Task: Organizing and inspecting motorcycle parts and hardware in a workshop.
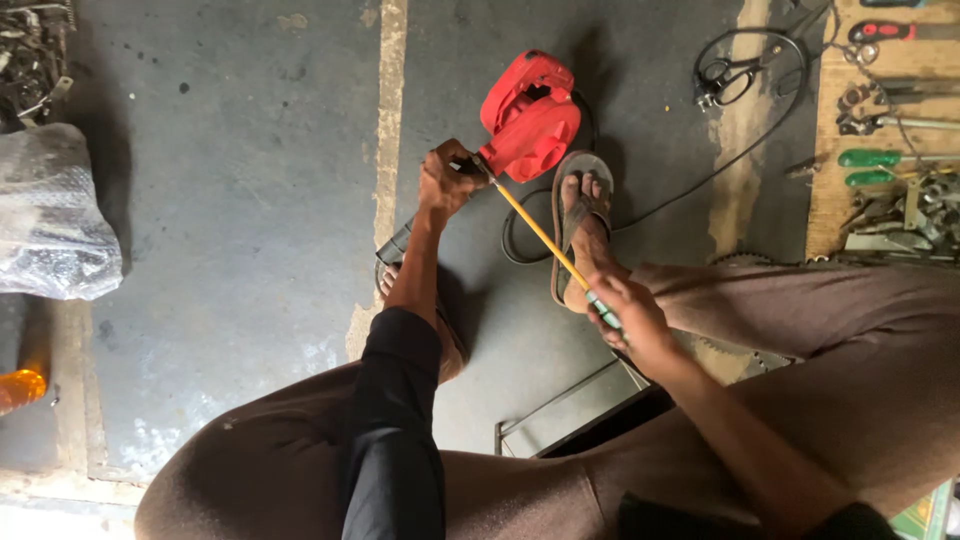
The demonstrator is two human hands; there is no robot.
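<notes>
Down on the grey concrete floor (pixel 230 220), a red blower (pixel 528 115) lies between the person's sandalled feet. Left hand (pixel 447 180) is clamped around its dark handle. Right hand (pixel 625 315) pinches the green grip of a long yellow screwdriver (pixel 545 240), its tip touching the blower's body. Hand tools (pixel 885 150) lie on a wooden board well apart.

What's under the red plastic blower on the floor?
Under the red plastic blower lies grey concrete floor, with a black cable looping out beside it. The blower's body covers whatever lies directly beneath.
</notes>
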